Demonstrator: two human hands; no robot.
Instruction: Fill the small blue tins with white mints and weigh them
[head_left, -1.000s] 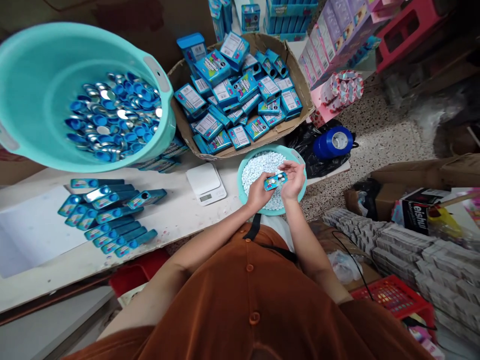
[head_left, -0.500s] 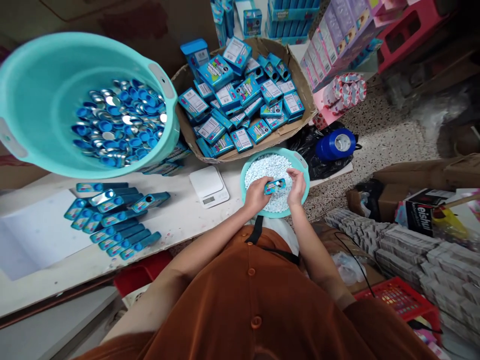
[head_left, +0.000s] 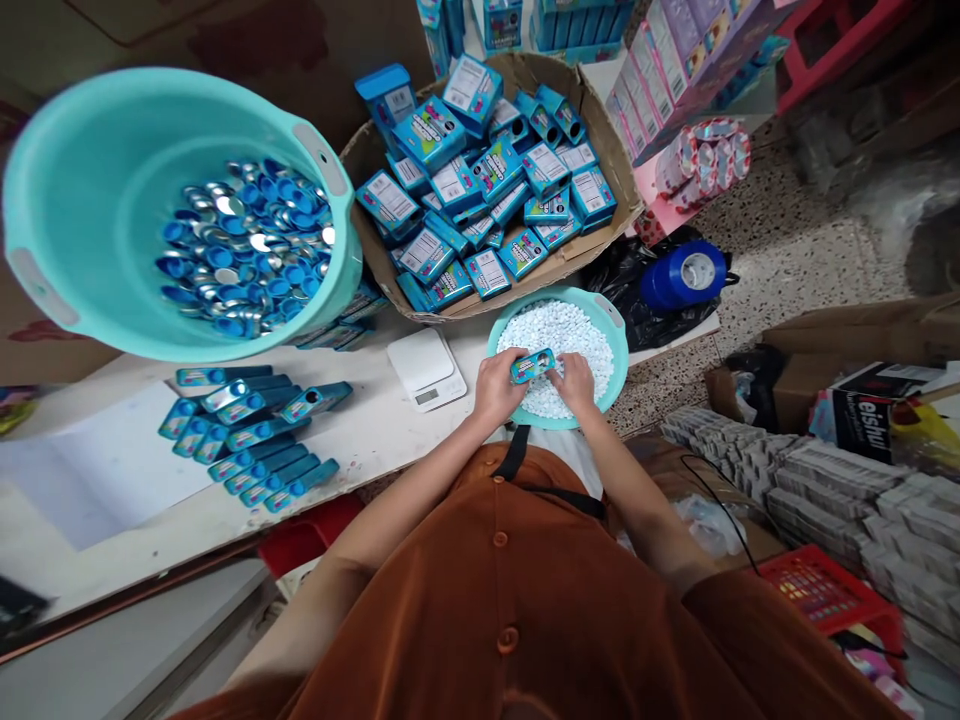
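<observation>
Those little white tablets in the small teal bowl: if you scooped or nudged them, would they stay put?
Probably not. The white tablets lie as a loose heap of small rounded pieces, so they would likely roll and scatter. They look light, hard and smooth, so likely slippery. The small teal bowl overhangs the table edge and might tip.

Only "eishu" legible, on black box (head_left: 862, 420).
</observation>
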